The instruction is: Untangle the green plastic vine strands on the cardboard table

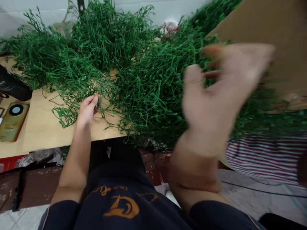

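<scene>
My left hand (87, 108) is low over the table, thumb and forefinger pinched together. Thin green stems lie right against its fingertips, but what the pinch holds is too small to make out. Raised over the right part of the heap is my right hand (211, 92), smeared by motion. Its thumb points up and the other fingers are partly hidden, so its grip is unclear. Below and behind it spreads a large tangled heap of green plant stems (153, 86) with small bud-like tips. A small loop of stems (66, 116) lies left of my left hand.
A phone (14, 121) and a black object (14, 83) lie at the left of the wooden tabletop (52, 127). A brown cardboard sheet (268, 28) leans at the right. A person in a striped garment (263, 159) is at the lower right. White tiles (134, 9) line the back.
</scene>
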Action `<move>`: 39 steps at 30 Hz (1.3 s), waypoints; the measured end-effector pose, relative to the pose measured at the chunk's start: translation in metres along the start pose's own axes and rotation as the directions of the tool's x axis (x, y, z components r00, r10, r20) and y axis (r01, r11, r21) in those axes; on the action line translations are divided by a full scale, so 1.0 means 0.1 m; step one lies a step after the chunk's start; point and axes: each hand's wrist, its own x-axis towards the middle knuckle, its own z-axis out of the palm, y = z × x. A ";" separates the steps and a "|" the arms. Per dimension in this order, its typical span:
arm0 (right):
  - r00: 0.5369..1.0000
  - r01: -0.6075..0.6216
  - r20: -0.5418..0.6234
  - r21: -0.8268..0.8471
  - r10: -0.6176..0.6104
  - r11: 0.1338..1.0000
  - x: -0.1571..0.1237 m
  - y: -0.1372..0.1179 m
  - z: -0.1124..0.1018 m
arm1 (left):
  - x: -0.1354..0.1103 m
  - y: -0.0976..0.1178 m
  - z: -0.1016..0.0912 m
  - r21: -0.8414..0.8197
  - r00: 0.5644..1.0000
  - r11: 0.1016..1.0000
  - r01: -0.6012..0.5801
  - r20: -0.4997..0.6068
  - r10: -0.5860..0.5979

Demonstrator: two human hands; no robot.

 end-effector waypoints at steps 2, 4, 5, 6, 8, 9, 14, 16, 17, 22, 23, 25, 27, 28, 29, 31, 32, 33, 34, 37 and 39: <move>0.946 0.110 0.303 0.032 -0.115 0.993 -0.21 -0.31 0.31 | -0.01 -0.01 0.00 -0.014 0.998 1.000 -0.008 0.062 0.009; 0.838 0.068 0.537 0.072 -0.096 0.995 -0.37 -0.58 0.65 | -0.04 -0.01 -0.01 -0.038 0.993 0.999 -0.008 0.118 0.013; 0.779 0.039 0.623 0.058 -0.067 0.998 -0.42 -0.67 0.80 | -0.06 -0.01 -0.02 -0.051 0.991 0.999 -0.004 0.136 0.011; 0.719 0.015 0.694 0.046 -0.043 0.999 -0.45 -0.74 0.92 | -0.07 0.00 -0.02 -0.062 0.990 0.998 0.003 0.143 0.006; 0.623 0.003 0.780 0.071 -0.058 0.997 -0.45 -0.78 1.06 | -0.09 0.01 -0.02 -0.080 0.992 0.997 0.010 0.124 0.000; 0.590 0.010 0.803 0.092 -0.081 0.996 -0.44 -0.78 1.08 | -0.08 0.01 -0.01 -0.085 0.995 0.996 0.014 0.104 -0.005; 0.523 0.074 0.849 0.042 -0.074 0.996 -0.54 -0.83 0.94 | 0.01 -0.04 0.04 -0.069 1.000 0.998 0.007 -0.001 -0.008; 0.469 0.149 0.864 0.123 -0.180 0.981 -0.65 -0.93 0.82 | 0.07 -0.04 0.05 -0.107 0.998 0.994 -0.012 -0.061 0.006; 0.417 0.205 0.857 0.234 -0.302 0.950 -0.70 -0.99 0.75 | 0.09 -0.03 0.04 -0.135 0.995 0.990 -0.035 -0.100 0.022; 0.552 0.343 0.646 0.402 -0.528 0.849 -0.52 -0.91 0.43 | 0.06 0.02 -0.02 -0.138 0.990 0.983 -0.123 -0.092 0.111; 0.688 0.287 0.610 0.269 -0.393 0.919 -0.38 -0.77 0.38 | 0.04 0.02 -0.03 -0.125 0.995 0.988 -0.090 -0.056 0.084; 0.886 0.071 0.461 -0.038 -0.045 0.997 -0.08 -0.38 0.27 | 0.01 0.01 -0.04 -0.115 1.000 0.993 -0.026 -0.013 0.025; 0.939 -0.128 0.285 -0.231 0.193 0.965 0.16 0.02 0.14 | 0.01 -0.01 -0.04 -0.124 1.000 0.992 -0.010 -0.001 0.010; 0.969 -0.119 0.181 -0.261 0.170 0.958 0.23 0.17 0.07 | 0.01 -0.02 -0.03 -0.127 1.000 0.992 -0.012 0.005 0.013; 0.989 -0.077 0.103 -0.262 0.107 0.962 0.26 0.27 0.02 | 0.02 -0.03 -0.02 -0.125 1.000 0.992 -0.012 0.012 0.014; 1.000 0.029 0.000 -0.226 -0.029 0.974 0.19 0.25 0.00 | 0.04 -0.03 0.01 -0.107 1.000 0.994 0.002 0.027 0.001; 0.997 0.073 -0.018 -0.202 -0.078 0.977 0.11 0.15 0.04 | 0.05 -0.04 0.02 -0.097 0.999 0.995 0.013 0.033 -0.010; 0.993 0.118 -0.001 -0.169 -0.120 0.978 0.01 -0.01 0.12 | 0.05 -0.04 0.03 -0.091 0.999 0.996 0.020 0.043 -0.016; 0.983 0.176 0.070 -0.112 -0.169 0.978 -0.09 -0.18 0.24 | 0.05 -0.05 0.04 -0.094 0.998 0.995 0.019 0.063 -0.013; 0.821 0.215 0.539 0.008 -0.185 0.977 -0.36 -0.66 0.65 | 0.03 -0.07 0.01 -0.134 0.989 0.991 -0.009 0.147 0.029; 0.700 0.172 0.704 -0.005 -0.119 0.985 -0.46 -0.82 0.86 | 0.03 -0.08 -0.03 -0.160 0.985 0.987 -0.020 0.167 0.047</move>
